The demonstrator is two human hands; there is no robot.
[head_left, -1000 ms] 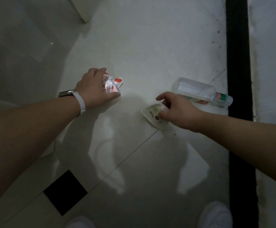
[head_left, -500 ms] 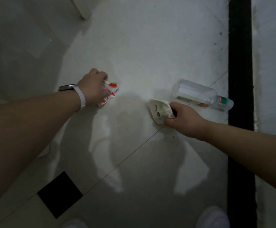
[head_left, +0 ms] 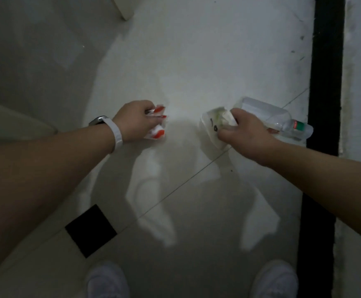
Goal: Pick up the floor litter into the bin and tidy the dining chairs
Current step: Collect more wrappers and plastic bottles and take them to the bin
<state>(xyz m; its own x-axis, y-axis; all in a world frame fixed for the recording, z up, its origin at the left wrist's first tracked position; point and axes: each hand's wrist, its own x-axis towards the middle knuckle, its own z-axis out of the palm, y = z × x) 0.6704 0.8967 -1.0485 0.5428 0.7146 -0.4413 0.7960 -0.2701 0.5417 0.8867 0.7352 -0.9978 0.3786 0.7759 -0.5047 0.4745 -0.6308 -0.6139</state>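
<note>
Plastic bottle (head_left: 259,111) just beyond right hand (head_left: 247,133), perhaps in contact.

Dim, grey-green light, brightest on the pale floor (head_left: 196,67) just beyond the hands and falling into broad shade at the left. The person's soft shadow covers the lower tiles, broken by paler patches. The red-and-white wrapper (head_left: 157,125) in the left hand (head_left: 134,121) smears with blur; print on the white packet (head_left: 211,127) in the right hand (head_left: 246,134) is unreadable — the shoes (head_left: 108,280) at the bottom edge are soft
</note>
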